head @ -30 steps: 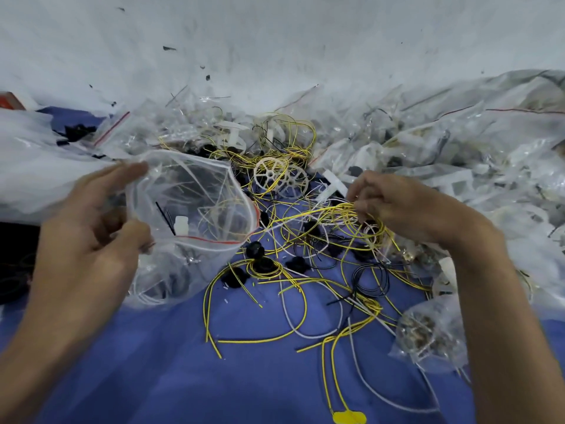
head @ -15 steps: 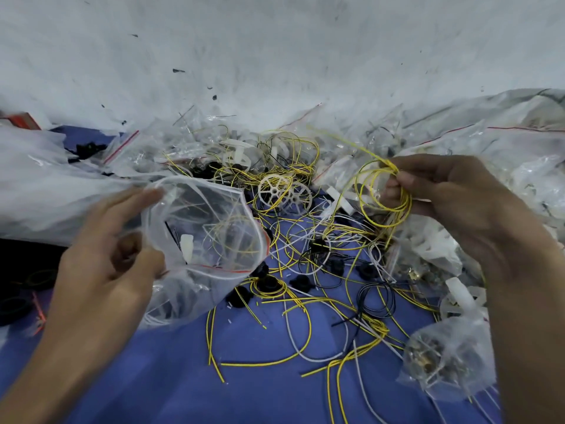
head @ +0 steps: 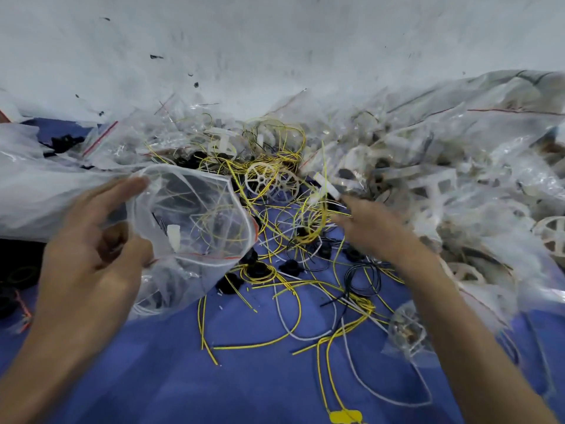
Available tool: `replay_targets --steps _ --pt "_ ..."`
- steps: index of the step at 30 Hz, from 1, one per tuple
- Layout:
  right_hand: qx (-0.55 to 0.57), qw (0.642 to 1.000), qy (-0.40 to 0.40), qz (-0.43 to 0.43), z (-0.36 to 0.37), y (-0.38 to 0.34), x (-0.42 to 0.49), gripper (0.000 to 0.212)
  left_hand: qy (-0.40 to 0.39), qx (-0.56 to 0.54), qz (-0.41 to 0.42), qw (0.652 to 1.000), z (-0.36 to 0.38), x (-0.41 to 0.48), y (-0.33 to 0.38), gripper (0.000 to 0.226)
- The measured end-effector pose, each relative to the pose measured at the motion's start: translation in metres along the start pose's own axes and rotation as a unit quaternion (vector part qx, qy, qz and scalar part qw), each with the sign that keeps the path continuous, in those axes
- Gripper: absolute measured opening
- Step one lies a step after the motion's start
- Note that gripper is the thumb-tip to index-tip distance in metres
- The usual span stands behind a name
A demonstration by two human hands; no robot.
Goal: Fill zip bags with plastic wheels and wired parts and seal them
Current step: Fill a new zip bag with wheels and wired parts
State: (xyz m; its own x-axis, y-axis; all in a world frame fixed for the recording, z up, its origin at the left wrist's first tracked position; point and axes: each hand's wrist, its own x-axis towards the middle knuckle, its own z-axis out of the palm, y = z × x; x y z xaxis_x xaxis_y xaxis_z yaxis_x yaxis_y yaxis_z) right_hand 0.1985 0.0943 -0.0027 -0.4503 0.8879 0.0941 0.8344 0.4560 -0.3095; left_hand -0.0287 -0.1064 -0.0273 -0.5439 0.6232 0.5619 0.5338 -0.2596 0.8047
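The left hand is pinching the rim of the zip bag, fingers spread to gape its mouth, while the right hand, its grip too blurred to tell, is reaching to the yellow wire coil at its fingertips, best fed in bunched.

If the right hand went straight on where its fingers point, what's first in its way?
Probably the yellow wire coil right at the right hand's blurred fingertips; beyond it, the zip bag's red-striped open rim. Depth is unclear.

Right hand and yellow wire coil have dropped toward the bag.
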Motion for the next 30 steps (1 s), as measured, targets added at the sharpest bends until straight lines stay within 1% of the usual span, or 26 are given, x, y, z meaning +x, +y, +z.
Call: replay_targets --steps 1,2,3,4,5,6,8,10,12,14,17,20,22,25,28,30 --pt "-0.114 0.992 -0.055 -0.003 0.005 0.009 -0.008 0.032 -0.013 0.007 -0.013 1.000 0.001 0.006 -0.008 0.061" --pt "-0.177 0.979 -0.104 -0.004 0.009 0.017 -0.016 0.035 -0.028 0.016 -0.033 0.999 0.003 0.015 -0.018 0.059" --pt "-0.211 0.966 -0.147 0.002 0.013 0.023 -0.023 0.035 -0.060 -0.005 -0.054 0.997 -0.002 0.016 -0.026 0.058" --pt "-0.229 0.957 -0.175 0.008 0.016 0.029 -0.029 0.036 -0.076 -0.034 -0.080 0.993 -0.002 0.019 -0.032 0.057" --pt "-0.238 0.951 -0.195 0.013 0.017 0.031 -0.033 0.036 -0.067 -0.041 -0.099 0.992 0.002 0.021 -0.026 0.058" --pt "-0.231 0.950 -0.209 0.018 0.018 0.032 -0.036 0.035 -0.051 -0.016 -0.090 0.994 0.006 0.018 -0.016 0.062" --pt "-0.180 0.955 -0.233 0.028 0.016 0.031 -0.039 0.033 -0.015 0.015 -0.027 0.999 0.009 0.004 0.006 0.062" --pt "-0.135 0.961 -0.242 0.018 0.011 0.029 -0.041 0.029 -0.021 -0.006 0.013 1.000 0.003 -0.010 0.022 0.059" --pt "-0.096 0.974 -0.207 0.007 0.003 0.028 -0.043 0.026 -0.015 -0.011 0.025 1.000 0.002 -0.008 0.017 0.059" --pt "-0.060 0.988 -0.139 -0.008 -0.010 0.025 -0.045 0.021 -0.012 0.002 0.028 1.000 0.000 -0.004 0.011 0.060" --pt "-0.035 0.999 0.009 -0.032 -0.035 0.019 -0.046 0.014 -0.014 0.010 0.033 0.999 0.001 -0.008 0.013 0.059" --pt "-0.012 0.985 0.161 -0.052 -0.059 0.011 -0.044 0.016 -0.011 0.019 0.037 0.999 0.003 -0.007 0.015 0.057" --pt "0.038 0.970 0.233 -0.056 -0.068 0.007 -0.042 0.014 -0.010 0.016 0.036 0.999 0.002 -0.007 0.017 0.056" --pt "0.193 0.934 0.295 -0.050 -0.073 0.005 -0.037 0.005 -0.009 0.000 0.030 1.000 0.004 -0.009 0.020 0.055" --pt "0.393 0.872 0.288 -0.039 -0.070 0.001 -0.033 0.017 -0.011 -0.006 0.029 1.000 0.004 -0.010 0.021 0.063" --pt "0.491 0.826 0.274 -0.031 -0.066 -0.001 -0.030 0.015 -0.014 -0.015 0.032 0.999 0.005 -0.010 0.022 0.065"
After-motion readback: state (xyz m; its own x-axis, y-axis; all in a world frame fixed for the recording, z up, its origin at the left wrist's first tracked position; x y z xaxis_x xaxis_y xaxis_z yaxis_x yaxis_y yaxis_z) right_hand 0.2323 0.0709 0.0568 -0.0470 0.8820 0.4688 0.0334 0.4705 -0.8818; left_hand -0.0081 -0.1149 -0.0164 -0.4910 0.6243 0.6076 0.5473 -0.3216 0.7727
